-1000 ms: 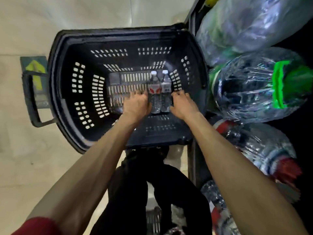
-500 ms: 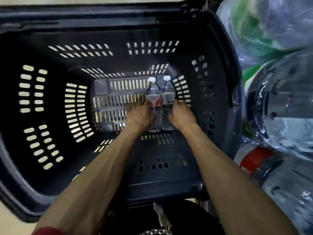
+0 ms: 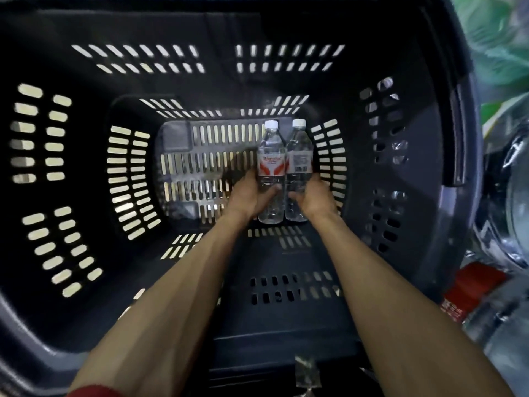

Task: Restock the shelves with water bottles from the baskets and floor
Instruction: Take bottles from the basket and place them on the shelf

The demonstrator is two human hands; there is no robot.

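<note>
Two small clear water bottles with white caps lie side by side on the floor of a dark slotted basket point(image 3: 415, 156). The left bottle point(image 3: 270, 156) carries a red and white label. The right bottle point(image 3: 299, 156) shows a barcode label. My left hand point(image 3: 249, 194) grips the lower half of the left bottle, thumb across its front. My right hand point(image 3: 313, 197) grips the lower half of the right bottle in the same way. Both forearms reach down into the basket.
The basket's tall walls surround my hands on all sides. Large clear water jugs point(image 3: 512, 196) with green and red labels point(image 3: 469, 293) sit on shelving to the right of the basket.
The view has dropped much closer into the basket. My hands went from flanking the two bottles to wrapping around them, thumbs now over the fronts.
</note>
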